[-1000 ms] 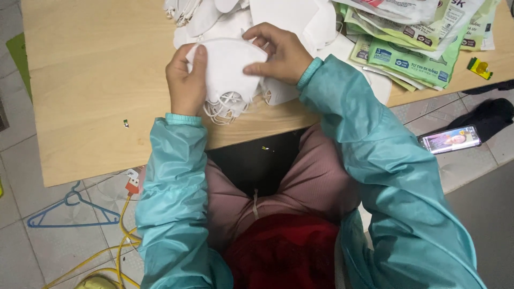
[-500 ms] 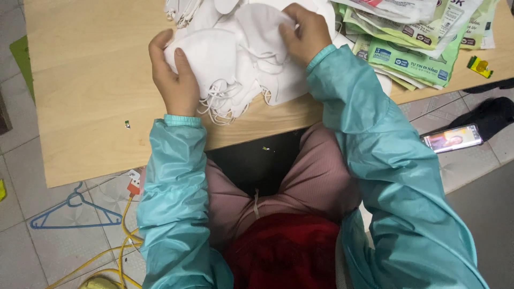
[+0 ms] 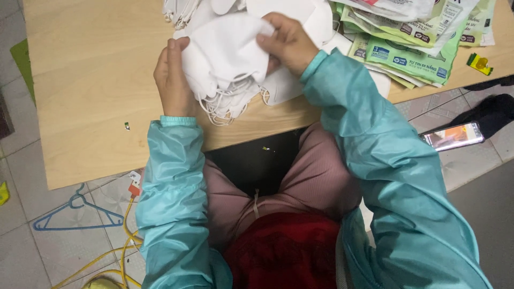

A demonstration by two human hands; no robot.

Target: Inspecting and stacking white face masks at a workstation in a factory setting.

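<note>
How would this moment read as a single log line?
left hand: holds stack of white masks | right hand: grips stack's top | surface: wooden table | nearby: green packets

Top edge chops off the heap of white fabric face masks (image 3: 251, 10) and the stack of green-and-white flat plastic packets (image 3: 407, 32), so no idea how far either goes. The left hand (image 3: 172, 80) has its fingers buried behind the white mask bundle (image 3: 225, 56). Right hand (image 3: 289, 43) hides its fingertips in the folds. Small yellow-green bit (image 3: 479, 63) is too tiny to tell.
</note>
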